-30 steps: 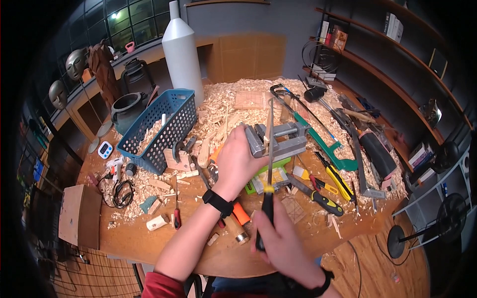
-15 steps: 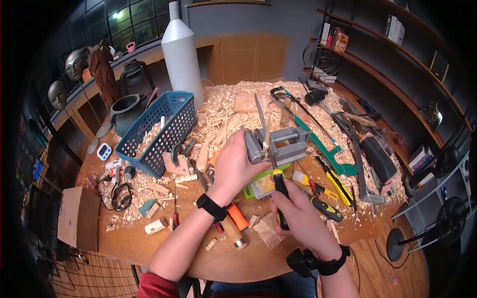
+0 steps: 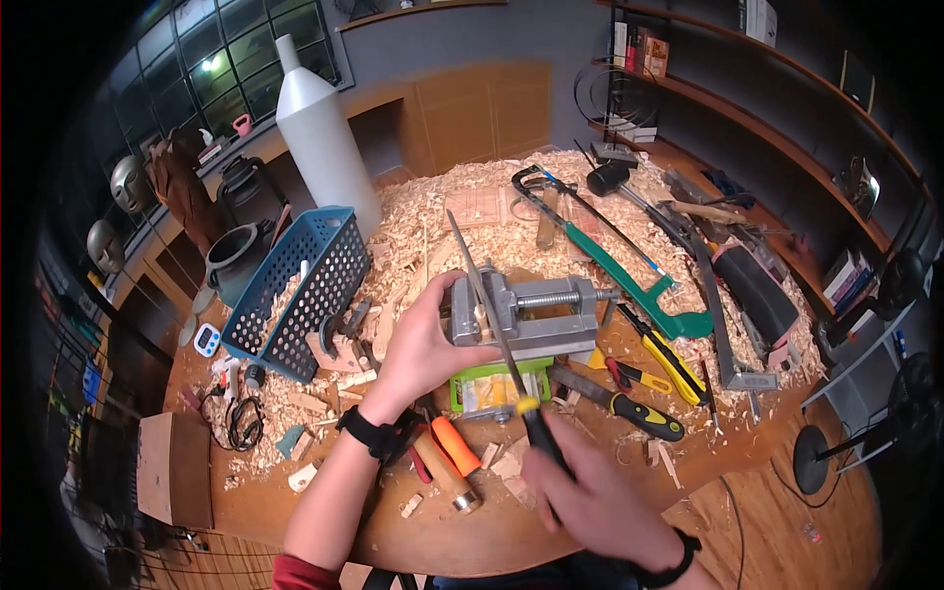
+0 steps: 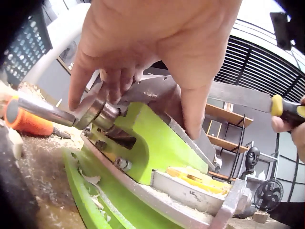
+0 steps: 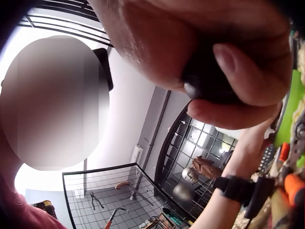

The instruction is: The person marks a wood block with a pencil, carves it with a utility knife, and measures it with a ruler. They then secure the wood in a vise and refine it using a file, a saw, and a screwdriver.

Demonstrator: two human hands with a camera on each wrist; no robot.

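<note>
A grey metal vise (image 3: 556,320) on a lime-green base (image 4: 157,143) stands among the shavings, a small piece of wood (image 3: 482,320) held upright between its jaws. My left hand (image 3: 418,339) grips the vise's left end, thumb on the near side and fingers over the far side. In my right hand (image 3: 590,482) is a file, held by its black and yellow handle (image 3: 541,433). The file's long metal blade (image 3: 472,265) slants away to the left, crossing the vise beside the wood. The right wrist view shows fingers curled round the handle's black end (image 5: 193,88).
A blue basket (image 3: 295,295) stands at the left. To the right lie a green hacksaw (image 3: 629,280), a yellow utility knife (image 3: 674,369) and a black-yellow handled tool (image 3: 644,418). A wooden-handled chisel (image 3: 442,472) lies near the front edge. Wood shavings (image 3: 403,226) cover the table's back.
The right hand goes forward with the file, then back toward me, and the blade now slants further left. The left hand keeps its hold on the vise. The head view has shifted slightly.
</note>
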